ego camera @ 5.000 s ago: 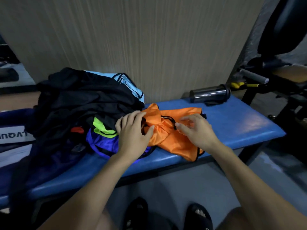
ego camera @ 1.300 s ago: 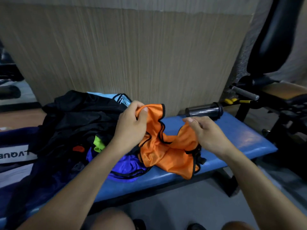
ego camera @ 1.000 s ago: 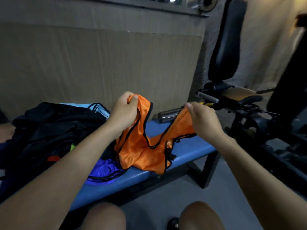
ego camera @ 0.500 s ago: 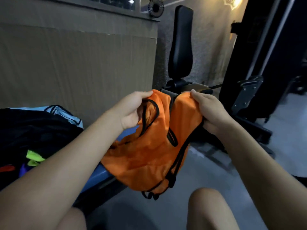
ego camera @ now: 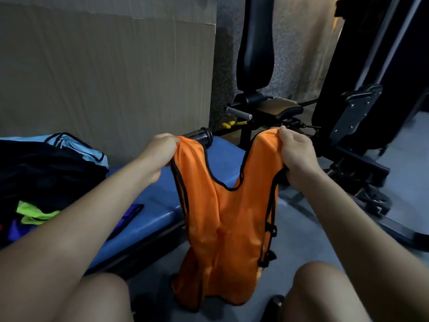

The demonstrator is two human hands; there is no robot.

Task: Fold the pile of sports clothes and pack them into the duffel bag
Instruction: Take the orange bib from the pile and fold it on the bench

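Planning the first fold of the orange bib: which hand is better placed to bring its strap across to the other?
Either could, but I'd pick the right hand: it grips its strap of the orange bib over open floor, while the left hand is nearer the blue bench.

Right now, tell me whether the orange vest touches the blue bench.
Cannot tell. In the head view the orange vest hangs from both hands, overlapping the blue bench edge; no gap or contact shows.

Orange vest (ego camera: 222,219): slick, shiny cloth; blue bench (ego camera: 160,198) smooth, perhaps vinyl.
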